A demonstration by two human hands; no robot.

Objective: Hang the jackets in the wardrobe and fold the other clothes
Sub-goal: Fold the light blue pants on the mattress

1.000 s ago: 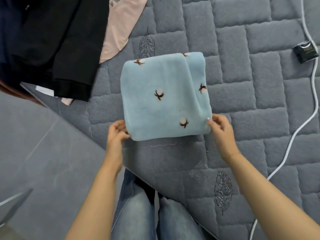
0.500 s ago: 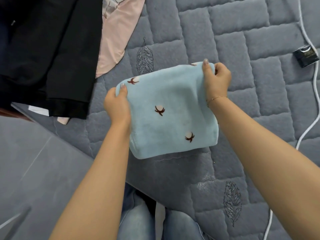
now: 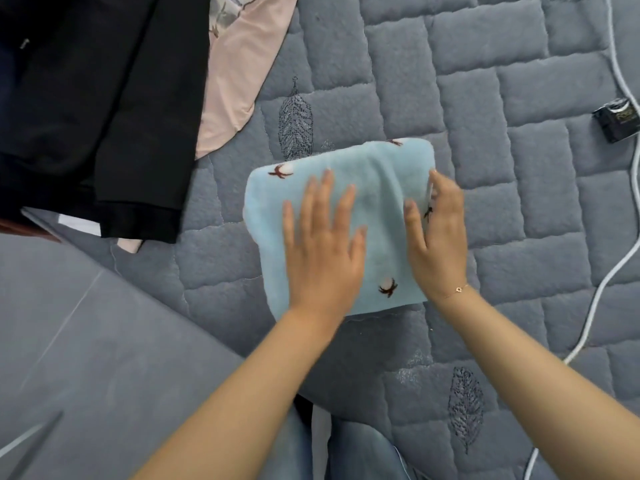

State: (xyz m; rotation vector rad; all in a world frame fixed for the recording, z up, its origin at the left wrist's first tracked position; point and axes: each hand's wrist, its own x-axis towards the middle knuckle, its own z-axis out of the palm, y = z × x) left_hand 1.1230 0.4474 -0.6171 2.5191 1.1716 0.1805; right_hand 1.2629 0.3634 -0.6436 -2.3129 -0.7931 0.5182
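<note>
A folded light blue fleece garment (image 3: 377,174) with small brown and white cotton prints lies on the grey quilted bed cover (image 3: 485,209). My left hand (image 3: 322,251) lies flat on its middle, fingers spread and straight, pressing it down. My right hand (image 3: 438,237) rests on the garment's right side, fingers straight along the edge. A black jacket (image 3: 104,109) lies at the upper left of the bed, with a pale pink garment (image 3: 239,77) partly under it.
A white cable (image 3: 602,289) runs down the right side of the bed past a small black box (image 3: 618,119). The bed's edge runs diagonally at the lower left, with grey floor (image 3: 86,358) beyond. My jeans-clad legs (image 3: 349,452) stand against the bed.
Both hands carried the near edge of the blue garment over to the far edge, folding it in half. They then let go and now lie flat on top.
</note>
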